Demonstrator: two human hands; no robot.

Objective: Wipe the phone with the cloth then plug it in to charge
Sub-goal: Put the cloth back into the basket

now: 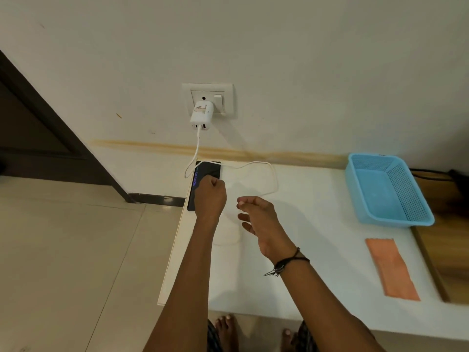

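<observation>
A black phone (pixel 208 169) lies flat at the far left edge of the white table (pixel 317 250), its screen showing blue digits. My left hand (pixel 210 196) rests on top of it with the fingers curled against its right side. My right hand (pixel 256 217) hovers just to the right, empty, with its fingers spread. A white charger (pixel 201 116) sits in the wall socket (pixel 220 97). Its white cable (pixel 275 179) loops over the phone's far end and out across the table; the plug end is hidden. The orange cloth (pixel 392 269) lies flat at the right.
A blue plastic basket (pixel 416 214) stands at the table's back right, beside a wooden surface (pixel 451 262). The table's left edge drops to a tiled floor (pixel 76 250). A dark door frame (pixel 50 118) is at the left. My bare feet show below the table's front edge.
</observation>
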